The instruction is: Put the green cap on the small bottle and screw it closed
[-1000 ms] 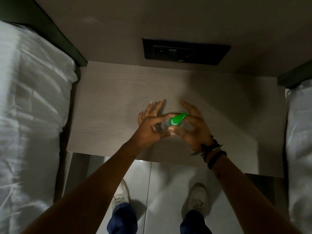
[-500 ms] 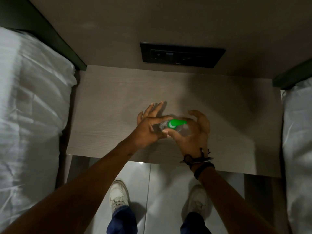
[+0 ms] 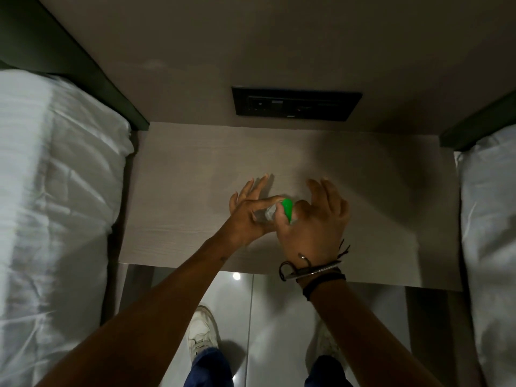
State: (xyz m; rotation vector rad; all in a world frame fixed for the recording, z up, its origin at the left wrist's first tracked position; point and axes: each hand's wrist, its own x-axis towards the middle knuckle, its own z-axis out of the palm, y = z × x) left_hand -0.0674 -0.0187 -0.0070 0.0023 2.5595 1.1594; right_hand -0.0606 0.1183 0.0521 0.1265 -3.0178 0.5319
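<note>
A small clear bottle is held above the bedside table, pinched between the thumb and forefinger of my left hand, whose other fingers are spread. The green cap sits at the bottle's right end. My right hand grips the cap with thumb and forefinger, back of the hand toward the camera, other fingers raised. Most of the bottle is hidden by the fingers. Whether the cap is fully seated on the neck cannot be told.
The pale wooden table lies between two white beds, one at the left and one at the right. A black socket panel is on the wall behind. My shoes stand on a glossy floor below.
My right hand has rotated at the wrist, turning the green cap from lying sideways to pointing more upright. The left hand keeps its grip on the bottle.
</note>
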